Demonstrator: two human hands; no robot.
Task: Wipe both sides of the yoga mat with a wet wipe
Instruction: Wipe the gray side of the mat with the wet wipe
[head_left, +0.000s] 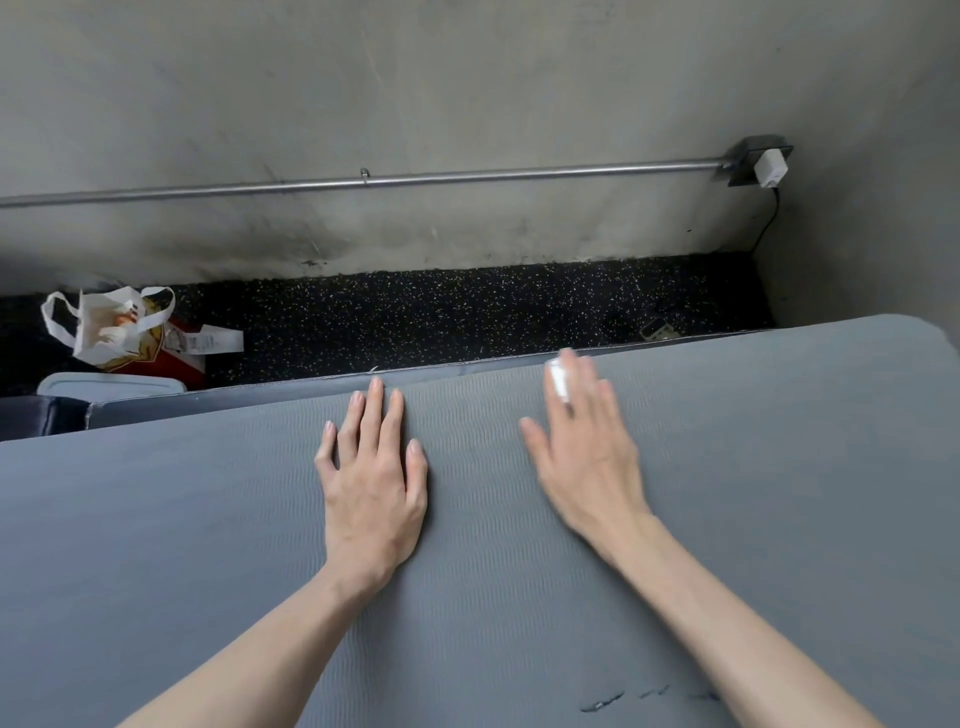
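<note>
Head view, looking down. The grey ribbed foam yoga mat (208, 519) lies flat and fills the lower half of the frame; its far long edge runs from left to upper right, and a few dark scuff marks (602, 704) sit near the bottom edge.

Left hand (371, 488): palm down, fingers straight and close together, pressed flat on the mat near its far edge. It grasps nothing.

Right hand (584, 452): blurred by motion, palm down over the mat with fingers extended. A small white wet wipe (558, 382) shows at the fingertips, under or between the fingers; the blur hides exactly how it is held, so I cannot tell whether the fingers pinch it or only press it flat against the mat.

Beyond the mat's far edge: a dark navy padded edge (234, 402), then black rubber flooring with pale speckles (441, 317), then a grey concrete wall (467, 93). A thin metal conduit pipe (363, 182) runs along the wall to a black outlet box with a white plug adapter (768, 167). At far left, a white plastic bag (109, 327) rests against a red carton (184, 358), with a pale grey lid-like object (111, 384) just in front.
</note>
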